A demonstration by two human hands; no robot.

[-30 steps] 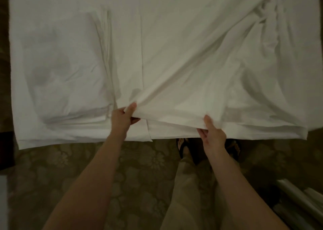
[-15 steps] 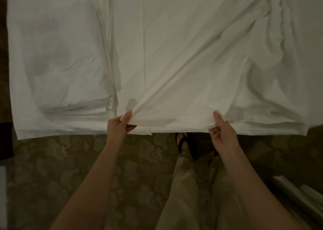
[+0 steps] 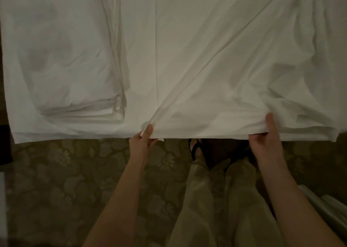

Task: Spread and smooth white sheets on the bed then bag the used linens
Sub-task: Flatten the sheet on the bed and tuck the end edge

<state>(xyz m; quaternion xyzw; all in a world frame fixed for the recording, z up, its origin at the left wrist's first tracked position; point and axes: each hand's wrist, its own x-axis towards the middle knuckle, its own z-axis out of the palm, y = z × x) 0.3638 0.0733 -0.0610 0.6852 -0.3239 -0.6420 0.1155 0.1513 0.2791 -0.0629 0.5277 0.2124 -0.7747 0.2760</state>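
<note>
Head view: both hands were pinching the near hem of the white sheet at the foot of the bed.

The bed filled the top, with the white sheet draped over its right part, diagonal creases running to the grip, so I'd guess it was being pulled taut to flatten. A folded stack of linen sat on the left, probably waiting its turn. Floral carpet below. Left hand and right hand each held the hem, well apart. No labels or writing I could read.
</note>
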